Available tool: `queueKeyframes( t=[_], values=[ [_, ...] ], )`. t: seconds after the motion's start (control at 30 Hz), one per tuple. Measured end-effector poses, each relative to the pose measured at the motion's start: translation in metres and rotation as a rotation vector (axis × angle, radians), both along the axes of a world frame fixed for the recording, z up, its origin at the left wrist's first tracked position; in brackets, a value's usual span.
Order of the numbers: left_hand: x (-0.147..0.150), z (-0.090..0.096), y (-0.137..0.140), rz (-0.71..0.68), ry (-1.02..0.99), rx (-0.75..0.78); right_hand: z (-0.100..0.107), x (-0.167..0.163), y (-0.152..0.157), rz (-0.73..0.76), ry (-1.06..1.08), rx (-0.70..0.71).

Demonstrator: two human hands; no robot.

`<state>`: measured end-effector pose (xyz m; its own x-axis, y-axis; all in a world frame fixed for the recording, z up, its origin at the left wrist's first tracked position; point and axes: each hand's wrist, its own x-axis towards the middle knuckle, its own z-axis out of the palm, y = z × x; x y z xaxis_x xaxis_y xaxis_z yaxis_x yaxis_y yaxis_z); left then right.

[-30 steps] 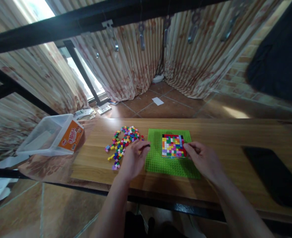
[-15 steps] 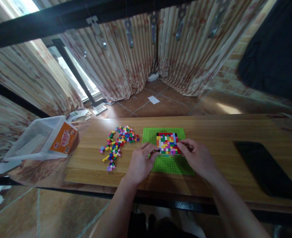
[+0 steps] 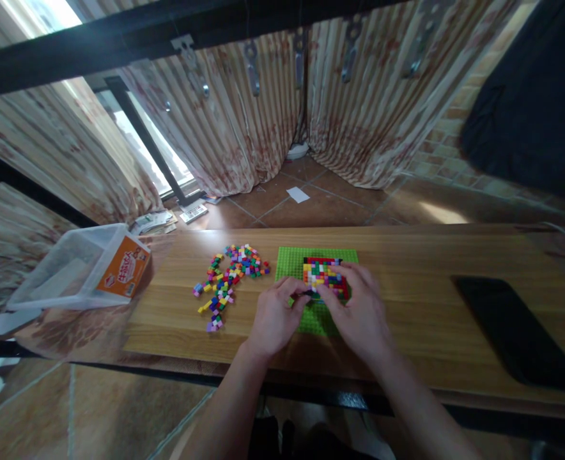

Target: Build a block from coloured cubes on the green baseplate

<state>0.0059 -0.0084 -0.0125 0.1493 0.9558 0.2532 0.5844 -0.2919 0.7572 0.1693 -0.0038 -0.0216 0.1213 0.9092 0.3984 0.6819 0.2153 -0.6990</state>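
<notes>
A green studded baseplate (image 3: 289, 257) lies on the wooden table, partly under both hands. On it sits a square patch of colourful toy bricks (image 3: 312, 271), with red and black ones along its far edge. My left hand (image 3: 277, 313) is closed in a pinch at the patch's near left corner, with a small dark brick (image 3: 307, 292) at its fingertips. Over the right part of the patch, my right hand (image 3: 359, 310) has thumb and fingers apart, the thumb close to the left fingertips. It hides much of the bricks there; whether it touches them I cannot tell.
Loose colourful bricks (image 3: 229, 278) are spread left of the baseplate. A clear plastic bin (image 3: 71, 268) with an orange label stands beyond the table's left end. On the right lies a black flat slab (image 3: 515, 332). A dark metal bar (image 3: 273, 19) crosses overhead.
My right hand has moved left from the patch's right edge to over the bricks, its thumb nearing my left fingertips. My left hand stays almost where it was.
</notes>
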Motion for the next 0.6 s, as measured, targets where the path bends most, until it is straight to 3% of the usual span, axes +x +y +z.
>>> queueKeyframes(
  t=[0.17,0.4,0.6],
  values=[
    [-0.002,-0.001,0.001,0.007,0.015,-0.012,-0.011,-0.019,-0.002,-0.056,-0.037,-0.02],
    [-0.001,-0.003,0.002,0.018,-0.017,-0.061,-0.015,-0.025,-0.001,-0.163,0.1,-0.1],
    [0.0,0.002,0.001,0.022,-0.127,-0.126,-0.013,-0.023,-0.001,-0.142,0.142,-0.139]
  ],
)
